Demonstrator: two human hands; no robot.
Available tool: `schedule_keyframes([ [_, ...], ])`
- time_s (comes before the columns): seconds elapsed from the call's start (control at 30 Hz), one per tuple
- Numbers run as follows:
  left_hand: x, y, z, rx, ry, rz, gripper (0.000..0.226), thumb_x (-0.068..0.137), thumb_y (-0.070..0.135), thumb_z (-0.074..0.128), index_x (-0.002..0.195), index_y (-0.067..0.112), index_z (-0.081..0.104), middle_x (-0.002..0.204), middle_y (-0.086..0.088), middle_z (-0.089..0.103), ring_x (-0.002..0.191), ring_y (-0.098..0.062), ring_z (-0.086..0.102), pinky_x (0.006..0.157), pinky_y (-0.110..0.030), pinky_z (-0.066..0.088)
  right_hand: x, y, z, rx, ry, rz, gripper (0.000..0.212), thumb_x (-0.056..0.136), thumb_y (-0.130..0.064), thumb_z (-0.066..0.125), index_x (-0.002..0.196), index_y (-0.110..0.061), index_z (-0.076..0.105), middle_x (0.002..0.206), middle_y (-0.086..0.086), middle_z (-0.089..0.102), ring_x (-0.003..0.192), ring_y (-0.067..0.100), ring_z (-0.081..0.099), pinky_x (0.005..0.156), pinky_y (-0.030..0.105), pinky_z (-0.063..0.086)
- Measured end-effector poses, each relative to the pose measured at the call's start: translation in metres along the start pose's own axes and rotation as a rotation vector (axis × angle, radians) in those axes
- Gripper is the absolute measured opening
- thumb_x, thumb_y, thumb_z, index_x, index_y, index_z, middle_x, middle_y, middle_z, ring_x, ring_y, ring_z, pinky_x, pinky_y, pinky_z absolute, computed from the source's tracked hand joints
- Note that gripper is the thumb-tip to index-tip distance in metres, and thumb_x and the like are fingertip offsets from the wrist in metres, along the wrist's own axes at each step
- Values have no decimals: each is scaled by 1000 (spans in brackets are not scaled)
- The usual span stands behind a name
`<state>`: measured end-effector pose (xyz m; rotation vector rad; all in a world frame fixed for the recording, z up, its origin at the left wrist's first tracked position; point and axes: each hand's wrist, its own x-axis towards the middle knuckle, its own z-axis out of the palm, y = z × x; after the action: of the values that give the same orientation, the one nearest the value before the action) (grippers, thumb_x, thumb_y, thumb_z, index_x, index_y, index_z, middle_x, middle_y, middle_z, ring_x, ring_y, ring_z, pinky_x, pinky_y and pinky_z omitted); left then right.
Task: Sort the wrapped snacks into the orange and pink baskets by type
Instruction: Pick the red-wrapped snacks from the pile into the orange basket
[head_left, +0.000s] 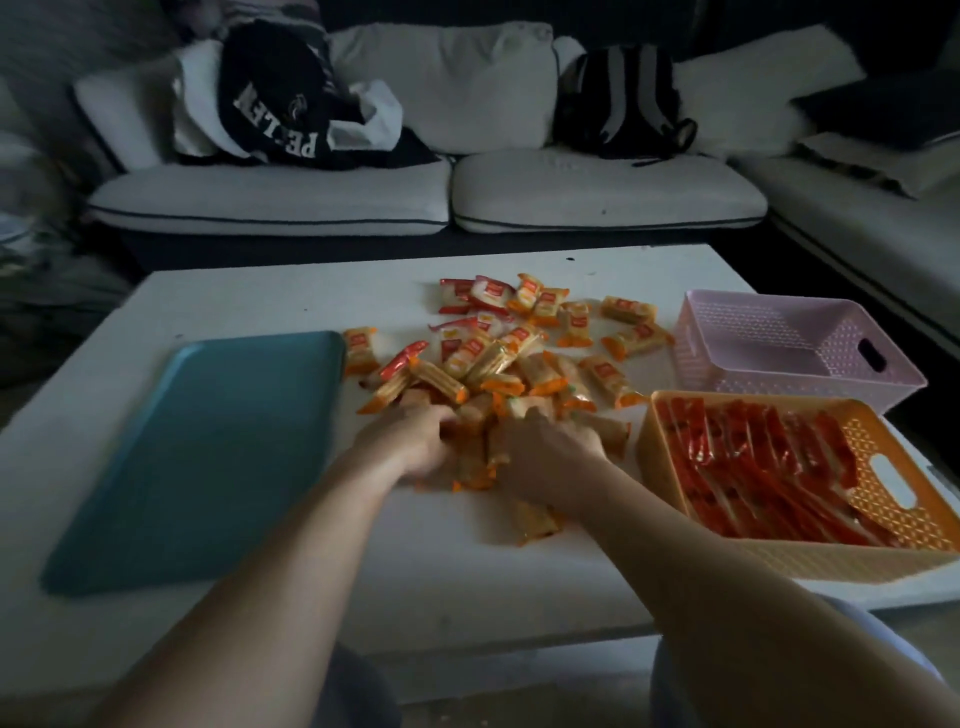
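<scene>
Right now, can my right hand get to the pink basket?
Probably yes. The right hand is among the loose snacks; the pink basket stands open, farther away to its right. Only flat snacks lie between, and the orange basket sits nearer, beside that path.

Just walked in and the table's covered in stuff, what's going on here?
A person is sorting snacks. The left hand and right hand grip a bunch of orange-wrapped snacks at the near edge of the pile on the table. The orange basket already holds red-wrapped snacks; the pink basket shows nothing inside.
</scene>
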<state>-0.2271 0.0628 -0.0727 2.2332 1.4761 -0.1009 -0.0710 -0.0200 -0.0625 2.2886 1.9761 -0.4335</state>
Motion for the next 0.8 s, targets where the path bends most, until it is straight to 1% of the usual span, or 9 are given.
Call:
schedule_keyframes([
  [0.07, 6, -16, -13, -150, 131, 10, 17, 91, 29, 66, 103, 35, 76, 120, 5, 72, 111, -20, 65, 95, -34, 52, 8, -5, -15, -4, 124, 2, 36, 95, -35, 50, 130, -27, 58, 135, 3, 52, 122, 31, 55, 80, 40, 47],
  [0.17, 25, -43, -27, -371, 380, -48, 5, 81, 37, 69, 77, 35, 70, 101, 5, 76, 96, -21, 70, 88, -38, 56, 28, -6, -33, 128, 271, -23, 35, 93, -33, 52, 127, -26, 60, 131, 2, 55, 119, 29, 55, 78, 38, 49],
  [0.27, 47, -73, -23, -458, 450, -96, 34, 80, 48, 75, 108, 31, 68, 119, 0, 70, 109, -24, 66, 96, -41, 53, 62, -11, -39, 207, 282, -58, 44, 92, -24, 52, 135, -26, 56, 139, 4, 54, 121, 29, 58, 82, 38, 52],
  [0.37, 54, -76, -14, -382, 378, -77, 68, 86, 24, 71, 149, 27, 45, 152, -6, 48, 137, -29, 48, 113, -46, 41, 94, -26, -39, 200, 196, -121, 58, 92, -17, 52, 148, -30, 44, 153, 4, 43, 133, 31, 50, 97, 42, 51],
  [0.5, 69, -83, -14, -428, 387, -30, 66, 92, 30, 69, 151, 31, 41, 147, -1, 54, 135, -25, 50, 109, -47, 45, 134, -46, -38, 262, 47, -163, 60, 96, -21, 50, 154, -25, 35, 153, 6, 46, 131, 28, 52, 94, 35, 51],
  [0.6, 78, -93, -15, -394, 379, -34, 49, 88, 39, 71, 135, 30, 62, 130, 4, 68, 118, -21, 64, 98, -41, 53, 160, -45, -37, 225, -8, -186, 38, 97, -21, 51, 134, -22, 60, 129, 2, 62, 99, 13, 59, 76, 25, 49],
  [0.67, 80, -96, -16, -403, 451, -49, 30, 90, 44, 67, 115, 29, 73, 106, 5, 76, 99, -21, 70, 84, -40, 57, 174, -38, -42, 230, 123, -123, 30, 94, -16, 53, 118, -28, 68, 115, -2, 66, 89, 12, 61, 70, 26, 52],
  [0.73, 82, -94, -25, -533, 589, -89, 20, 91, 41, 64, 95, 24, 73, 84, 3, 74, 81, -24, 70, 69, -39, 56, 191, -28, -46, 198, 228, -65, 43, 91, -13, 53, 129, -31, 60, 124, 1, 65, 97, 19, 64, 74, 35, 59],
  [0.8, 80, -90, -39, -738, 712, -145, 16, 91, 30, 64, 81, 19, 68, 73, 3, 69, 71, -23, 66, 58, -33, 49, 206, -22, -46, 127, 155, -77, 57, 93, -24, 56, 147, -36, 43, 137, 5, 59, 106, 24, 63, 80, 38, 59],
])
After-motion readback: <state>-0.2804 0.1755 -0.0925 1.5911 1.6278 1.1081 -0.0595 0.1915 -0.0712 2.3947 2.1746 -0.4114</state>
